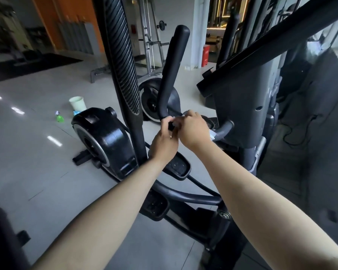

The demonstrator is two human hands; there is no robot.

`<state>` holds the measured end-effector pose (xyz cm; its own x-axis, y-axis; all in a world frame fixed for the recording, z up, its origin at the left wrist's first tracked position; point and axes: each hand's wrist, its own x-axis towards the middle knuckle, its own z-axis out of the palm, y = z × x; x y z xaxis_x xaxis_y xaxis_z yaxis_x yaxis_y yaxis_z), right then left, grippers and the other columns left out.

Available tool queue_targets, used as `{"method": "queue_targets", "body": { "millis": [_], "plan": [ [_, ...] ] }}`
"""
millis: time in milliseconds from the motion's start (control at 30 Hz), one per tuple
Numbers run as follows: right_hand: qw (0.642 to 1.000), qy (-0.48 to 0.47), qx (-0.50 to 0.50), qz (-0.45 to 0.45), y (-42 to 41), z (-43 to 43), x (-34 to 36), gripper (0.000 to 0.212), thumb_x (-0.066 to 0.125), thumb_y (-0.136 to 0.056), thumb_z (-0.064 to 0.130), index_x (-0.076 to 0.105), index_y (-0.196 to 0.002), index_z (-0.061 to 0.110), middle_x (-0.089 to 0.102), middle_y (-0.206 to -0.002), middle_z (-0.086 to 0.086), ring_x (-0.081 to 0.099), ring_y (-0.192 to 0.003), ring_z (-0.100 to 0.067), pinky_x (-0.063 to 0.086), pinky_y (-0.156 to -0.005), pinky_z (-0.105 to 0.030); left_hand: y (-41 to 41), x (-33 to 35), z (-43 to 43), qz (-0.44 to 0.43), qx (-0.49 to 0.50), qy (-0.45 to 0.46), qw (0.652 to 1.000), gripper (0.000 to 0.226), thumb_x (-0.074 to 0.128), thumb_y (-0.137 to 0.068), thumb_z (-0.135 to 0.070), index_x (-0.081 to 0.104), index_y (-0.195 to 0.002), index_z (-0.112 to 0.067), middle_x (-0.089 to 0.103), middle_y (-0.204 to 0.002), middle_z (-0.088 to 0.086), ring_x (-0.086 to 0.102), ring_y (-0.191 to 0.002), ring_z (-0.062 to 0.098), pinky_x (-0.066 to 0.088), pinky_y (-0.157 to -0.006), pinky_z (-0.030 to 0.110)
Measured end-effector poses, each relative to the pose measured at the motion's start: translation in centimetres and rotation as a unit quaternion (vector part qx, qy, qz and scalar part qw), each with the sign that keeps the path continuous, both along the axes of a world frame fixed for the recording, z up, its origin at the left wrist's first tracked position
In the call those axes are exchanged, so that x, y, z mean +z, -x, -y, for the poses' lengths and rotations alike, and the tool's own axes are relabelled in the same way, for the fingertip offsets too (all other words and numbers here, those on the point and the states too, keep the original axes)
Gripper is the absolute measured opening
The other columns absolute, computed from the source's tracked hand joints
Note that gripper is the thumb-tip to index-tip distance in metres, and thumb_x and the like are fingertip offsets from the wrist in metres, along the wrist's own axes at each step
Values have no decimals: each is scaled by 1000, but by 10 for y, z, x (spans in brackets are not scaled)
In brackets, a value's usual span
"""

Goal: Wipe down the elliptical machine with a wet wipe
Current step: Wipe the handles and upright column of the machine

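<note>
No text, label, brand or number can be read on anything here.

The white wet wipe (212, 135) is almost wholly hidden under the right hand (193, 131) that holds it, only scraps showing; the left hand (164, 145) grips the curved black handlebar (172, 71), fingertips out of sight behind it; the ribbed black upright bar (121, 65) is cut off by the top edge; the small green spray bottle (60, 118) on the grey floor (37, 152) is too small to read; a pale blue object (76, 113) sits half hidden behind the glossy black flywheel housing (105, 137)
</note>
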<state>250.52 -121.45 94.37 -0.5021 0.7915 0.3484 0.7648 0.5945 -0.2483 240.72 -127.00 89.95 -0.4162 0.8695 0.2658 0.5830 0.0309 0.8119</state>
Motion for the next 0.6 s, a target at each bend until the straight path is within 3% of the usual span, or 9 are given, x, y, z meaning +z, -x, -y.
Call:
{"method": "queue_targets", "body": {
  "millis": [133,233,333,400,500,600],
  "plan": [
    [999,-36,-26,-1,-23,3,-21,32,49,-98,18,69,-123,15,58,-113,-13,51,-108,-34,42,-89,-38,-7,-3,-3,-55,11,18,998,24,30,-108,-47,41,-129,-46,72,-101,4,65,-91,35,55,-80,49],
    [993,-70,-89,-35,-52,4,-31,26,50,-94,9,72,-108,10,59,-103,-15,52,-97,-36,35,-76,-38,-12,-4,-6,-99,37,33,994,33,25,-108,-41,41,-137,-45,70,-107,7,63,-98,34,52,-85,47],
    [991,-49,-116,-46,-67,2,-28,25,47,-93,7,71,-102,8,60,-108,-17,52,-98,-37,38,-79,-41,-20,-8,-6,-71,59,33,995,34,25,-108,-40,42,-136,-47,70,-103,8,63,-96,33,52,-85,46],
    [995,-34,-88,-39,-60,-2,-21,29,44,-93,11,70,-105,10,60,-111,-15,52,-103,-36,41,-83,-39,-25,-10,-6,-57,68,26,996,31,26,-107,-40,41,-133,-49,69,-98,6,64,-92,33,53,-84,48],
    [999,-8,18,-42,-34,-1,-7,54,23,-88,26,70,-108,10,61,-106,-15,54,-106,-35,38,-77,-36,-31,-8,-5,-60,76,27,995,30,36,-104,-36,39,-129,-51,70,-98,0,66,-88,33,55,-81,49],
    [999,-15,45,13,-29,1,-8,43,33,-94,21,67,-119,8,58,-113,-15,52,-110,-35,34,-78,-35,-35,-3,-1,-90,91,36,991,38,43,-100,-31,42,-132,-50,68,-112,-3,63,-98,29,54,-83,47]
  ]
}}
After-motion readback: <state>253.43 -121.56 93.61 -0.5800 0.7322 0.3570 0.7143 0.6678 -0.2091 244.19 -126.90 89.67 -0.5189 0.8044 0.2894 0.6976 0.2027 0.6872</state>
